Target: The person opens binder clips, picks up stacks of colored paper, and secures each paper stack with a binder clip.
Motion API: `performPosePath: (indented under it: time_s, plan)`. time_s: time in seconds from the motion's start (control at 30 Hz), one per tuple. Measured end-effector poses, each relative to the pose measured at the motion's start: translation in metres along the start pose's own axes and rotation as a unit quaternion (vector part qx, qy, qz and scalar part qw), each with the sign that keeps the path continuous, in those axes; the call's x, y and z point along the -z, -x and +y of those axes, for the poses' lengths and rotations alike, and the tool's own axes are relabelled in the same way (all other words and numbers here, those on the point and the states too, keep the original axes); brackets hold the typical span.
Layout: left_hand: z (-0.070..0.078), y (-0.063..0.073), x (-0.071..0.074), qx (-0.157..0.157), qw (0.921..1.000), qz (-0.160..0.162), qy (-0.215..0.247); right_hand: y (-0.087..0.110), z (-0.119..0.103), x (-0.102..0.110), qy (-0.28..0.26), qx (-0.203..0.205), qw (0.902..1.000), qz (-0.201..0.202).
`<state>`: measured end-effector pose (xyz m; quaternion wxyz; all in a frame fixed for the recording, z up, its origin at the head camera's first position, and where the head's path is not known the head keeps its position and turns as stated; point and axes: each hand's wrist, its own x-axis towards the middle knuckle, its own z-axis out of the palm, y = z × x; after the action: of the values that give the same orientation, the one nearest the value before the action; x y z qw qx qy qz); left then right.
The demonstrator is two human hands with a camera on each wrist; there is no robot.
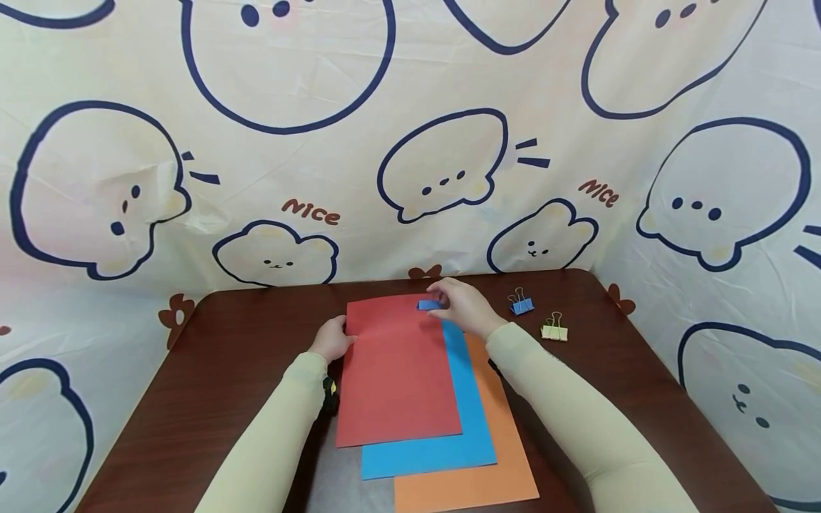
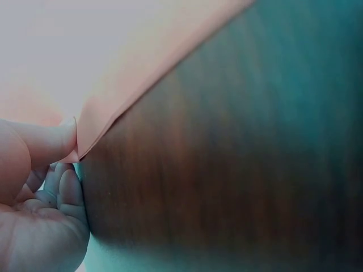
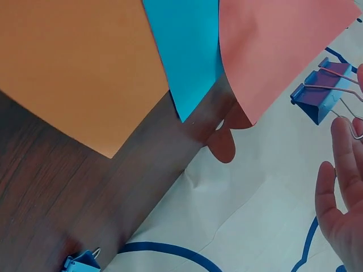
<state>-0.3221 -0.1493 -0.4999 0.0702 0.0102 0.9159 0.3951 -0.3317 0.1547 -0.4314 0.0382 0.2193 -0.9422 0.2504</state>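
A red sheet of paper (image 1: pixel 398 377) lies over a blue sheet (image 1: pixel 474 399) and an orange sheet (image 1: pixel 507 427), fanned out toward the lower right. My left hand (image 1: pixel 331 338) pinches the red sheet's left edge; in the left wrist view the thumb (image 2: pixel 48 141) presses on the raised paper edge. My right hand (image 1: pixel 467 305) holds a blue binder clip (image 3: pixel 323 90) by its wire handles, near the red sheet's top right corner. In the right wrist view a gap shows between this clip and the paper.
Right of the sheets, another blue binder clip (image 1: pixel 522 306) and a pale yellow binder clip (image 1: pixel 554 332) stand on the dark wooden table (image 1: pixel 237 356). A grey surface (image 1: pixel 346 481) shows below the sheets. Patterned cloth (image 1: pixel 359 249) hangs behind the table and along its sides.
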Motion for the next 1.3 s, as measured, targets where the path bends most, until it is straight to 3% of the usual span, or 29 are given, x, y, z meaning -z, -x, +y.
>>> performPosePath:
  time_s: [0.3,0.57,1.3]
  plan:
    - [0.001,0.001,0.0,0.005,1.0,-0.001,0.006,-0.009,-0.001,-0.005,0.025,0.02,0.9995,0.0]
    - [0.0,0.0,0.0,0.005,0.9999,-0.002,0.01,-0.021,-0.005,-0.008,0.005,0.017,0.9998,-0.003]
    - [-0.002,0.0,0.0,-0.001,0.9999,0.0,0.011,-0.045,-0.012,-0.024,0.02,0.039,0.9987,0.025]
